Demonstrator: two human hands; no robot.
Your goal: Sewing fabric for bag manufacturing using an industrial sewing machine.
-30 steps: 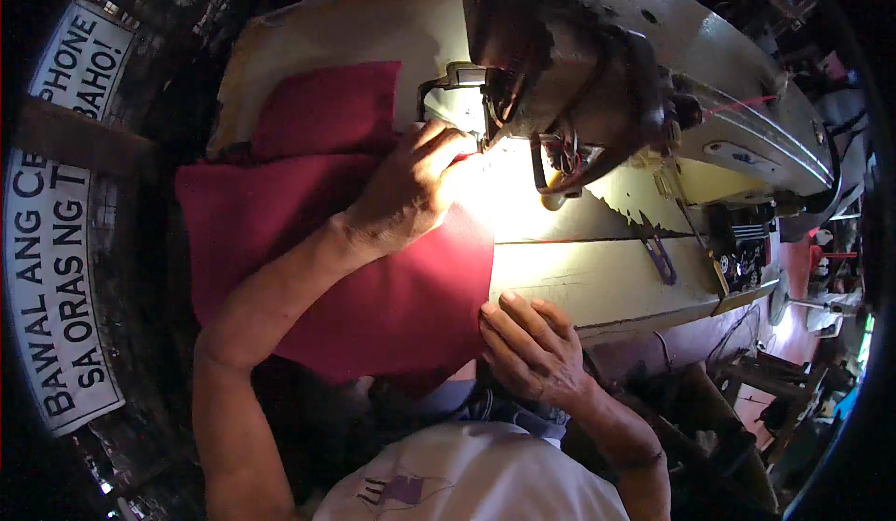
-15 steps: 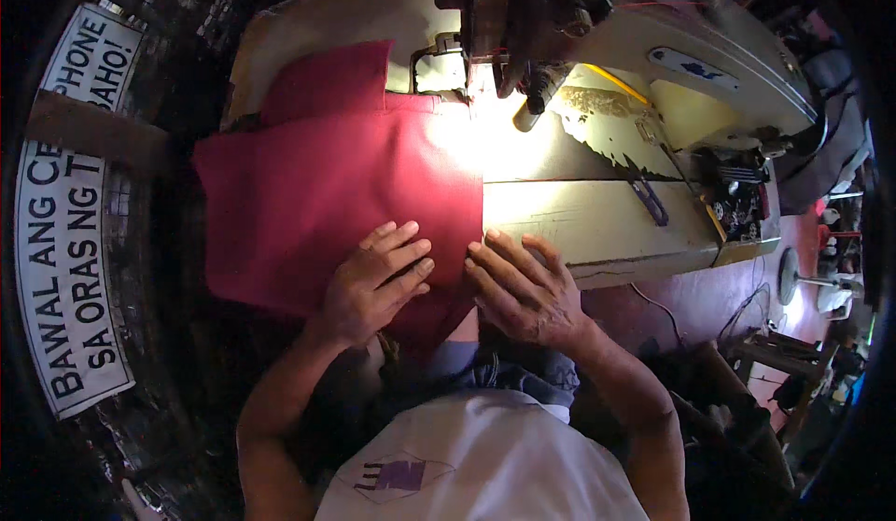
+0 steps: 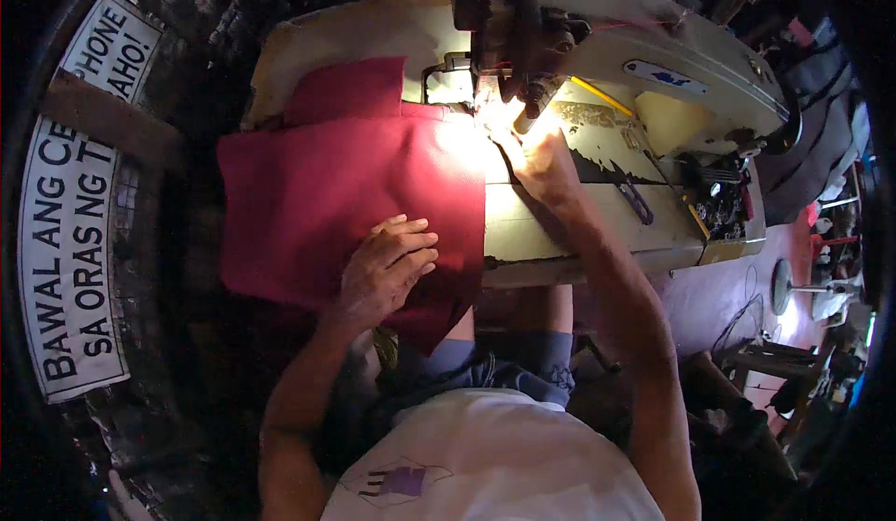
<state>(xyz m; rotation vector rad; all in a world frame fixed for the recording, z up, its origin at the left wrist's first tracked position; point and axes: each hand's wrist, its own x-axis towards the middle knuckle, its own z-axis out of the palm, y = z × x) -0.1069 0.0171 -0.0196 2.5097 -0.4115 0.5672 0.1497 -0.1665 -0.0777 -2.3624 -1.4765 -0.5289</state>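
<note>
A dark red cloth (image 3: 317, 194) is spread over the left side of the sewing machine bed (image 3: 523, 236), its near part hanging down over the edge. My left hand (image 3: 381, 274) rests on the near part of this cloth, fingers stretched out and holding nothing. Up by the needle area, beside the cloth's right edge, is my right hand (image 3: 546, 168). Its fingers look drawn together, but bright lamp glare washes out the tips and whatever is between them. The sewing machine's head (image 3: 499, 35) stands just beyond it.
Purple-handled snips (image 3: 637, 204) and a yellow pencil-like stick (image 3: 602, 96) lie on the bed. A box of small metal parts (image 3: 719, 190) sits at its right end. A printed sign (image 3: 70, 269) hangs at the left, and a fan (image 3: 782, 286) stands farther right.
My right hand has left the cloth's near right edge and reached forward to the needle area. My left hand stays on the cloth. The whole view has shifted slightly.
</note>
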